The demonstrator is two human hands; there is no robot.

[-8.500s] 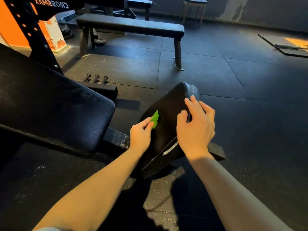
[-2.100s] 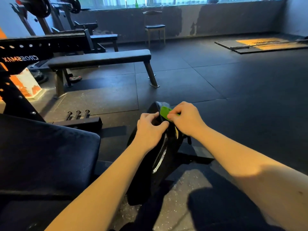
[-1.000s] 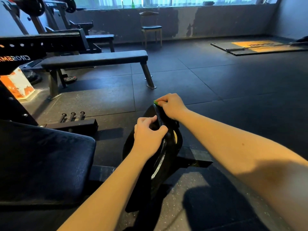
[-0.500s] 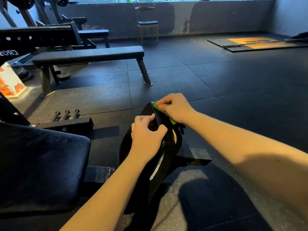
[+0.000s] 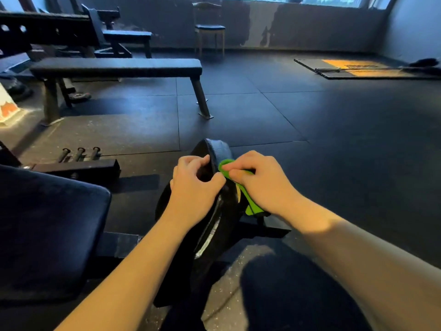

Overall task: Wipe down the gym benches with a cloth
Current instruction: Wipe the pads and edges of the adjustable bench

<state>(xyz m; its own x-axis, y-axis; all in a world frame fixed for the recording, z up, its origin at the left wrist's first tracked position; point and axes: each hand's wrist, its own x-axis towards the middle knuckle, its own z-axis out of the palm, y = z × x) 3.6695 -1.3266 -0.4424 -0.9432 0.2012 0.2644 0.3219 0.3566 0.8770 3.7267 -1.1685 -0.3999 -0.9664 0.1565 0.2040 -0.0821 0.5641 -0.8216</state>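
My left hand (image 5: pixel 193 187) grips the tilted black padded bench seat (image 5: pixel 216 146) by its edge; my right hand (image 5: pixel 261 185) pinches the crumpled bright green cloth (image 5: pixel 248 202) against it.

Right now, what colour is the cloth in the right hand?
Bright green, plain; the cloth shows best in the head view, under the right hand.

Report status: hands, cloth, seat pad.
Left hand grips top edge of tilted black padded seat. Right hand pinches bright green cloth against its right side. Long flat black bench beyond, apart.
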